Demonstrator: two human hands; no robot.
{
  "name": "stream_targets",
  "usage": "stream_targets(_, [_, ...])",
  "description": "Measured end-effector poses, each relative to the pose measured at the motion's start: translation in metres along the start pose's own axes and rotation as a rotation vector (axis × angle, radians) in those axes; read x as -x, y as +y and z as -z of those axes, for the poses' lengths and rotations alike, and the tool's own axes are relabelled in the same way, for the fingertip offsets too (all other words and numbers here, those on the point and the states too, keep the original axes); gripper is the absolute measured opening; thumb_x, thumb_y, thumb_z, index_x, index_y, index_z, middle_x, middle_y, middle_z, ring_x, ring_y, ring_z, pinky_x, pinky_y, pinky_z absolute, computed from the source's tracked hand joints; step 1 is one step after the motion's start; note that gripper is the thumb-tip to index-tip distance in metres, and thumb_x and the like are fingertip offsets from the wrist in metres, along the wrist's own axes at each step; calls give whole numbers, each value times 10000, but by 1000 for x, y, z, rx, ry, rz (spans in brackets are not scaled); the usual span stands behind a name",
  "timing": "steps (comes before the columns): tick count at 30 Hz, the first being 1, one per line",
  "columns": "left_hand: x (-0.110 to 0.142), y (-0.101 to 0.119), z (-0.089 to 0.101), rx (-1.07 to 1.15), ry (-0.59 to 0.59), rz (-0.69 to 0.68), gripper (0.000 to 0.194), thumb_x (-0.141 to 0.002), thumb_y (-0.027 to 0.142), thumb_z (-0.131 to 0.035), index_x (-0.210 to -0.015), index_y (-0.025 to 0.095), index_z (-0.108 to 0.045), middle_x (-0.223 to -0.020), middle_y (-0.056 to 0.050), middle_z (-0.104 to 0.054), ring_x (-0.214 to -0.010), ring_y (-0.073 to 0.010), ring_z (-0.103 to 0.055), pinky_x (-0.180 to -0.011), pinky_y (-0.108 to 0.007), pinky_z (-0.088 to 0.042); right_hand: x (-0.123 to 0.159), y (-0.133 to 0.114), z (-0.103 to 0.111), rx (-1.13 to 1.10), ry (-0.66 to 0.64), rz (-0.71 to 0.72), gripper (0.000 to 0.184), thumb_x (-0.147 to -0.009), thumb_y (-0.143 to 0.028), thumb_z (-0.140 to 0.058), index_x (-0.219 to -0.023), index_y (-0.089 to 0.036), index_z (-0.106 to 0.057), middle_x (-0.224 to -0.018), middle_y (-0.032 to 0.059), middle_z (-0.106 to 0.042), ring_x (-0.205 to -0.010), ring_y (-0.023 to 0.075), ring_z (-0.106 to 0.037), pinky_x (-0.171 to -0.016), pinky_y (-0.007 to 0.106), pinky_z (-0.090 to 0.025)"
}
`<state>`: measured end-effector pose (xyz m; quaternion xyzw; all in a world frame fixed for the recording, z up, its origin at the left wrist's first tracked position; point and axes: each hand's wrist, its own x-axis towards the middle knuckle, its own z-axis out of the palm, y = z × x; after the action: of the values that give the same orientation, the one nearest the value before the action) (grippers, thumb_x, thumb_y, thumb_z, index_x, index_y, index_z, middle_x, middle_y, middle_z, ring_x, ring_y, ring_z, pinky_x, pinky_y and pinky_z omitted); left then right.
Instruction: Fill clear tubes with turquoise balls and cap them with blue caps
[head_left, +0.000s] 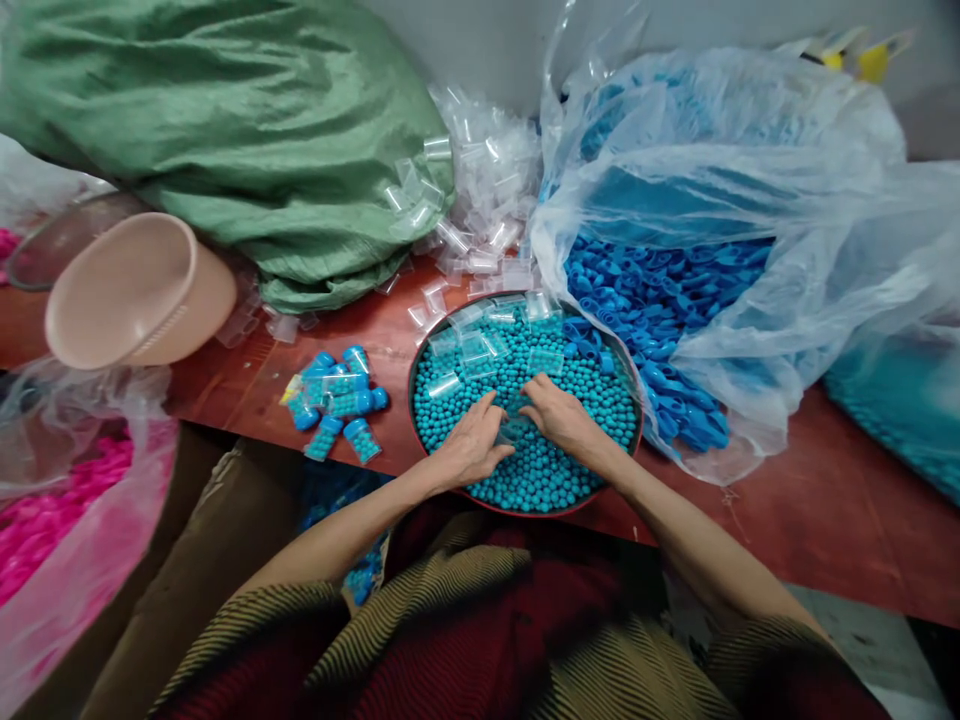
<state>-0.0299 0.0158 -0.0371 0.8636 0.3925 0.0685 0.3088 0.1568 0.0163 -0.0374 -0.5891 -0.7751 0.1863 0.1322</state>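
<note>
Teal beads fill a round, red-rimmed basin in front of me. Over its middle my left hand has thumb and fingers bent around a clear plastic tube, hard to make out against the beads. Facing it from the right, my right hand curls its fingers inward close to that tube; whatever they pinch is too small to see. Several clear empty tubes lie on the beads at the basin's far side, with a few blue caps at the far right.
Left of the basin sits a pile of filled, blue-capped tubes. Behind are a green sack and heaped clear tubes. A plastic bag of blue caps stands right; a beige basket and pink pieces are left.
</note>
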Motion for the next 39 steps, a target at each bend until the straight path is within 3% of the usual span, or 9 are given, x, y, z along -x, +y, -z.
stream_targets(3, [-6, 1, -1, 85, -6, -2, 310, -783, 246, -588, -1029, 163, -418, -1395, -192, -365, -1414, -311, -195, -1088, -490, -333, 9, 1, -8, -243, 145, -54, 83, -851, -169, -516, -783, -192, -557, -783, 26, -610, -713, 151, -577, -687, 265, -454])
stream_targets(6, [-13, 2, -4, 114, -5, 28, 363, -753, 239, -588, -1064, 161, -418, -1302, -174, -454, -1306, -302, -385, -1033, -478, -388, 22, -4, -13, -335, 119, -122, 124, -865, -182, -491, -760, -196, -557, -686, -6, -613, -651, 139, -575, -648, 253, -439])
stream_targets(10, [-16, 7, -5, 44, -41, 30, 591, -735, 208, -568, -1272, 140, -332, -1240, -151, -495, -1180, -283, -466, -988, -458, -406, 30, -10, -8, -101, -25, -110, 155, -882, -203, -457, -828, -202, -602, -799, 21, -658, -749, 172, -604, -647, 266, -423])
stream_targets(16, [-16, 24, 1, -165, -116, 102, 611, -731, 238, -578, -1286, 133, -344, -1241, -143, -489, -1128, -302, -444, -917, -465, -422, -12, -3, 29, 270, 96, -119, 382, -915, -216, -401, -1294, -204, -450, -1280, 128, -516, -1018, 237, -563, -666, 285, -430])
stream_targets(20, [-14, 29, 2, -251, -105, 148, 468, -745, 233, -569, -1182, 149, -425, -1181, -125, -519, -1067, -297, -466, -878, -466, -436, -38, 4, 41, 438, -167, -84, 295, -923, -206, -363, -1163, -215, -534, -1109, 119, -547, -873, 229, -592, -593, 274, -394])
stream_targets(24, [-12, 21, -2, -182, -52, 139, 575, -738, 169, -563, -1273, 171, -351, -1201, -123, -511, -1096, -288, -468, -902, -458, -439, -28, 12, 41, 449, -190, -151, 199, -891, -242, -452, -1046, -167, -553, -1068, 121, -521, -761, 191, -598, -576, 259, -381])
stream_targets(32, [-7, 0, -9, 97, 127, 89, 457, -724, 177, -573, -1141, 158, -388, -1332, -177, -413, -1296, -303, -381, -1034, -499, -378, 3, 18, 21, -137, 157, -157, 139, -842, -279, -550, -922, -167, -536, -878, 71, -599, -736, 182, -580, -674, 292, -450])
stream_targets(35, [-7, 1, -13, 82, 138, -7, 438, -722, 155, -572, -1119, 135, -387, -1473, -233, -200, -1411, -353, -165, -1094, -530, -296, 7, 6, 2, -377, 162, -118, 93, -855, -209, -498, -926, -186, -554, -811, 42, -634, -719, 172, -599, -671, 292, -470])
stream_targets(39, [-7, -1, -17, 67, 71, -46, 530, -701, 165, -587, -1182, 150, -365, -1348, -189, -404, -1321, -322, -357, -1051, -503, -360, 17, 0, -10, -383, 88, -62, 144, -849, -158, -486, -903, -193, -615, -864, 49, -675, -812, 175, -628, -746, 299, -479])
